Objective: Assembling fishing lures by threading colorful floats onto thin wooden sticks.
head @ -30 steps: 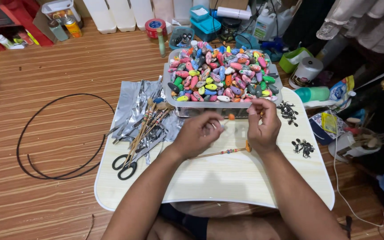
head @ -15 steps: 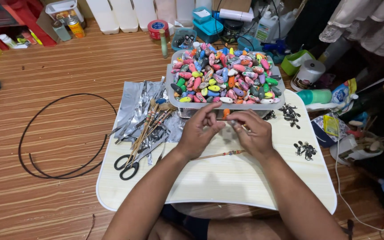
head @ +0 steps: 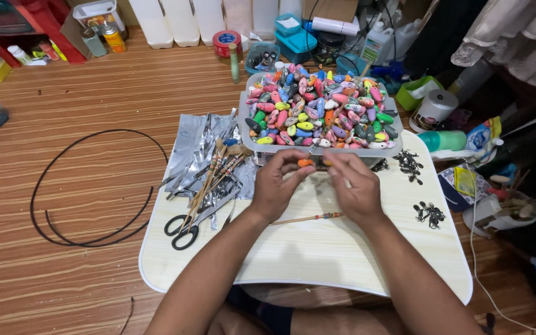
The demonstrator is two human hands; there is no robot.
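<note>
Pinching an orange bead [head: 306,162], left hand [head: 278,186] grip clamped, right hand [head: 356,186] fingers meeting it

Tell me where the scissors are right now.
In the head view, the scissors lie on the lap table's left edge, below the stick bundle, left of the left hand.

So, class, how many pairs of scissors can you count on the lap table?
1. The black-handled scissors lie at the table's left edge, below the foil strips; more could be hidden under them.
</note>
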